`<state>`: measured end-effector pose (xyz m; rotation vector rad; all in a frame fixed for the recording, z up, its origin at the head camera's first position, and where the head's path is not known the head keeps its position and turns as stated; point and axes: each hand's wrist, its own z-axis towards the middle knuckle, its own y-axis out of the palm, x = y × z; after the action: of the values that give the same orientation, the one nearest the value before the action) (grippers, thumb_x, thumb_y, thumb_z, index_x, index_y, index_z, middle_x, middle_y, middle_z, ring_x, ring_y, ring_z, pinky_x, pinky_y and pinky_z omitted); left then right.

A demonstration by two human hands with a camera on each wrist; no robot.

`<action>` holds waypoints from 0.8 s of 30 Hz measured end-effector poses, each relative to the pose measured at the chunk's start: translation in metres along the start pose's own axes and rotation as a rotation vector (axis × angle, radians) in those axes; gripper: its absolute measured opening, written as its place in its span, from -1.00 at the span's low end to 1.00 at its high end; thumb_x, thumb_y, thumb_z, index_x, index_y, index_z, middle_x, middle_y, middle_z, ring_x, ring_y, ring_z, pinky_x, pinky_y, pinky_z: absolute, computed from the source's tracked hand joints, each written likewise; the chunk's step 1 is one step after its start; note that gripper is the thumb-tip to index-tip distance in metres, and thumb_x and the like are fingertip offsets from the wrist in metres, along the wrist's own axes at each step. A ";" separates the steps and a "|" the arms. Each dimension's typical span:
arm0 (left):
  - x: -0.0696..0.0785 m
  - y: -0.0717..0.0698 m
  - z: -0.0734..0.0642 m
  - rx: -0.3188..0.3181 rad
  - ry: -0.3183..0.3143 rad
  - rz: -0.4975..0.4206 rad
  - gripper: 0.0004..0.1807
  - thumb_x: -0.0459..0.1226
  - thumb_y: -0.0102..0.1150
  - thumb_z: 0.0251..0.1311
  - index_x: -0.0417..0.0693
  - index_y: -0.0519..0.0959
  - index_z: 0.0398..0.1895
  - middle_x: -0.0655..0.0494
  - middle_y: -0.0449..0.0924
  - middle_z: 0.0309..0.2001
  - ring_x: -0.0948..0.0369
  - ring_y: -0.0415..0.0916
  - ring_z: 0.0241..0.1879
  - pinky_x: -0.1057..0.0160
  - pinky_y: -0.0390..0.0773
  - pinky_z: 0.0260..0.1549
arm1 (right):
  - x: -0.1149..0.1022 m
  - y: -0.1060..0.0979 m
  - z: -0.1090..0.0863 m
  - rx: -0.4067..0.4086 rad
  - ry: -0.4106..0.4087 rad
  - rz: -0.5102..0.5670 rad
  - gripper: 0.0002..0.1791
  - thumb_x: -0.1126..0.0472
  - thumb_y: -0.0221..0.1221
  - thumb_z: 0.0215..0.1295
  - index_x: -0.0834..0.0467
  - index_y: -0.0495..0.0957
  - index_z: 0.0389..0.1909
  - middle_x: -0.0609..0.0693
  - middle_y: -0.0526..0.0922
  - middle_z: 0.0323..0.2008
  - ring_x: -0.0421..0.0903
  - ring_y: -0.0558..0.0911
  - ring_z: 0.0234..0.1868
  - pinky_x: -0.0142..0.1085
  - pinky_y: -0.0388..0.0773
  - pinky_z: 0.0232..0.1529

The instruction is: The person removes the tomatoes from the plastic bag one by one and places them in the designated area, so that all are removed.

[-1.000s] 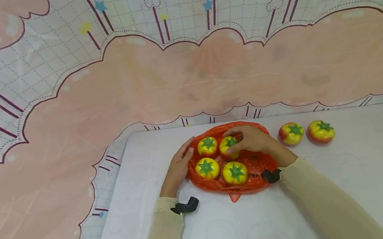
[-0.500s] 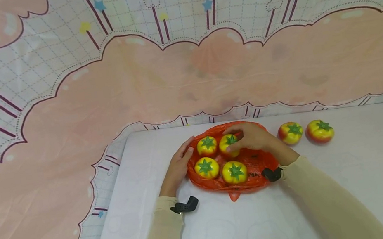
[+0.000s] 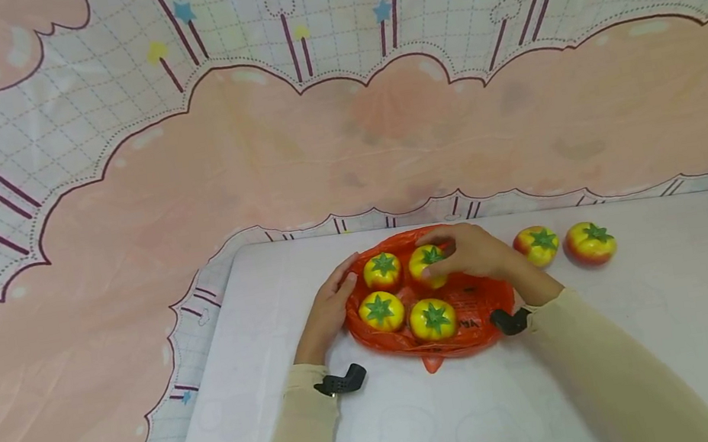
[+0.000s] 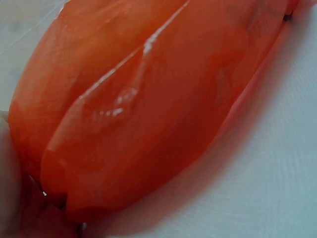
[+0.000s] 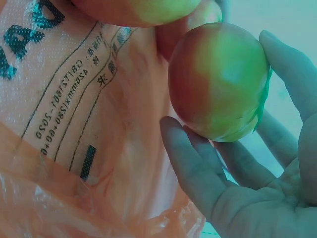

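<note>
A red plastic bag (image 3: pixel 472 310), its mouth spread wide, lies on the white table. My left hand (image 3: pixel 325 314) holds its left rim; in the left wrist view only part of a finger (image 4: pixel 7 173) shows beside the creased plastic. My right hand (image 3: pixel 474 256) reaches over the back of the bag. Its thumb and fingers grip a red-yellow toy tomato (image 5: pixel 218 82) with a green leaf top. Three more toy tomatoes sit in the bag: one at the back left (image 3: pixel 382 270), one at the front left (image 3: pixel 381 312), one at the front middle (image 3: pixel 433 319).
Two further toy tomatoes stand right of the bag, one nearer (image 3: pixel 536 246) and one farther right (image 3: pixel 590 244). The white table (image 3: pixel 685 292) ends at a patterned cloth backdrop (image 3: pixel 317 165). Printed lettering (image 5: pixel 67 99) marks the bag.
My right hand has shifted slightly right, and the toy tomato in its fingers has moved right and a little back with it. The left hand and the bag stay in place.
</note>
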<state>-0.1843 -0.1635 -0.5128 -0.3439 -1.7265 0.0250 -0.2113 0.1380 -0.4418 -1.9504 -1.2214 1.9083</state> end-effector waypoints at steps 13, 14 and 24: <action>-0.001 -0.001 0.003 0.005 -0.008 0.004 -0.57 0.13 -0.02 0.49 0.70 0.38 0.38 0.40 0.27 0.51 0.12 0.06 0.60 -0.18 0.08 0.56 | -0.002 -0.009 -0.009 0.004 -0.066 -0.022 -0.29 -0.18 0.44 0.15 -0.04 0.56 0.31 0.02 0.58 0.28 0.11 0.48 0.31 0.14 0.53 0.31; -0.001 -0.001 0.003 0.007 -0.009 0.006 -0.57 0.13 -0.02 0.49 0.70 0.38 0.38 0.40 0.27 0.52 0.12 0.06 0.60 -0.18 0.08 0.56 | -0.002 -0.009 -0.010 0.006 -0.069 -0.029 -0.30 -0.18 0.43 0.17 -0.04 0.55 0.32 0.03 0.57 0.29 0.12 0.48 0.31 0.16 0.52 0.31; 0.000 0.000 0.001 0.010 -0.008 0.009 -0.58 0.10 -0.02 0.51 0.68 0.39 0.39 0.38 0.26 0.53 0.13 0.06 0.60 -0.16 0.08 0.56 | -0.004 -0.018 -0.022 0.023 -0.055 -0.043 -0.28 -0.16 0.40 0.22 -0.03 0.50 0.38 0.07 0.55 0.30 0.18 0.49 0.31 0.11 0.67 0.13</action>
<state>-0.1856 -0.1630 -0.5130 -0.3446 -1.7321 0.0412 -0.1994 0.1565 -0.4238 -1.8564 -1.2390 1.9587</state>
